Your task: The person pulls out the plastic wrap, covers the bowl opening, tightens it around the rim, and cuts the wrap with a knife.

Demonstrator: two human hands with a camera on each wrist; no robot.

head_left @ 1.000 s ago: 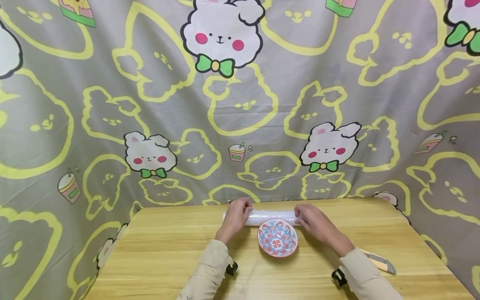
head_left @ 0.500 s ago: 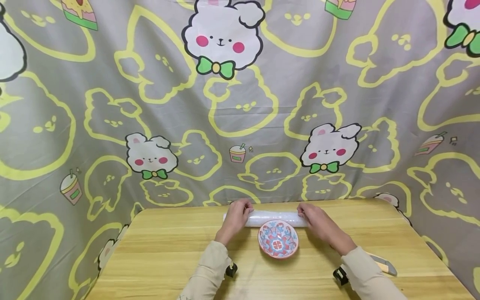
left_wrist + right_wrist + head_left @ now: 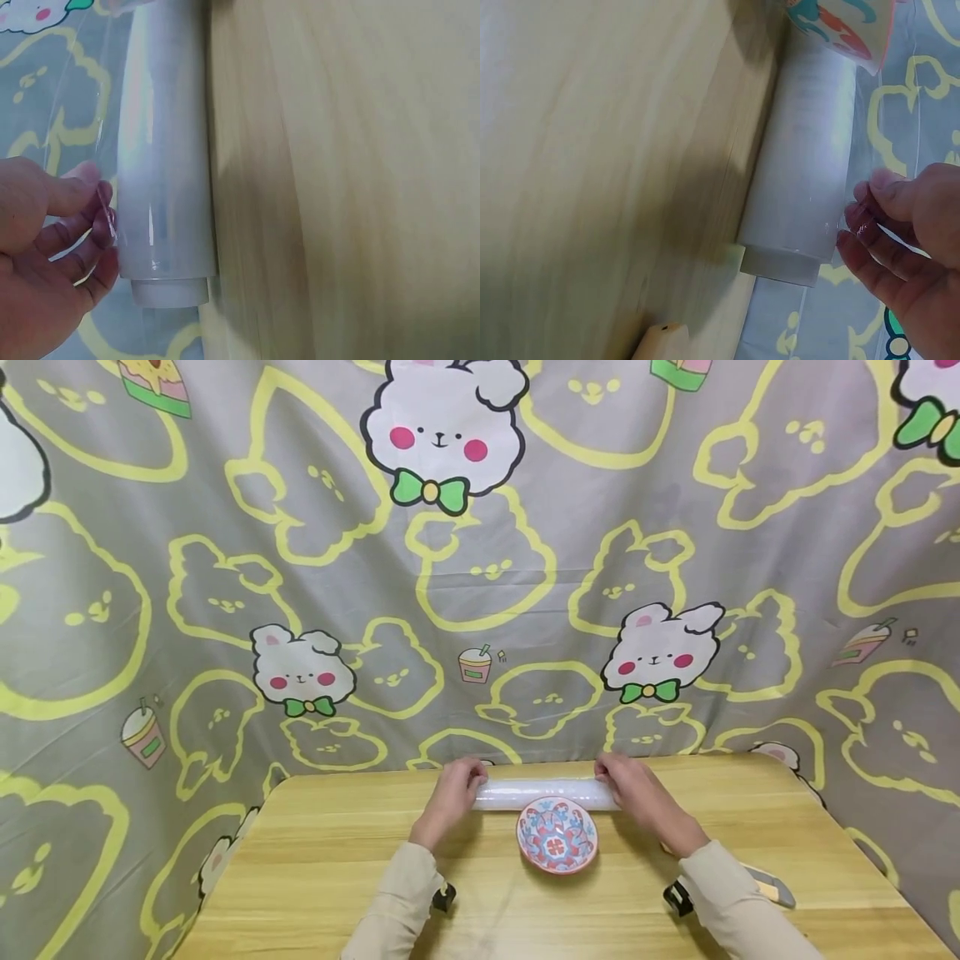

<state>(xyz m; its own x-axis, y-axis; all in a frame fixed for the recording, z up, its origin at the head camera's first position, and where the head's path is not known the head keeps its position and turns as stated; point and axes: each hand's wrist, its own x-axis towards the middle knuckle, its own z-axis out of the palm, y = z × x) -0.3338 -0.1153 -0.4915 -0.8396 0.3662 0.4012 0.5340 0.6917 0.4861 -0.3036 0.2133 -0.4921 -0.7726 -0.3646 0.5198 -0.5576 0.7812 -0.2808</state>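
Note:
A roll of clear cling film (image 3: pixel 502 794) lies crosswise near the table's back edge. Behind its left end, my left hand (image 3: pixel 452 793) pinches the loose film edge between thumb and fingers; in the left wrist view, a sheet of transparent film (image 3: pixel 101 112) runs up from that grip. My right hand (image 3: pixel 637 793) pinches the film at the other end, thumb against forefinger, as the right wrist view shows. Just in front of the roll stands a patterned bowl (image 3: pixel 557 837) in red, blue and white, overlapping the roll in the head view.
Under the right sleeve lies a grey and orange knife (image 3: pixel 776 889), partly hidden. A pale orange rounded end (image 3: pixel 664 341) shows low in the right wrist view. Patterned grey cloth (image 3: pixel 525 610) hangs right behind the wooden table (image 3: pixel 315 860).
My left hand has moved left along the roll, to its left end. The right hand has shifted slightly right, to the roll's right end. The bowl stays in place.

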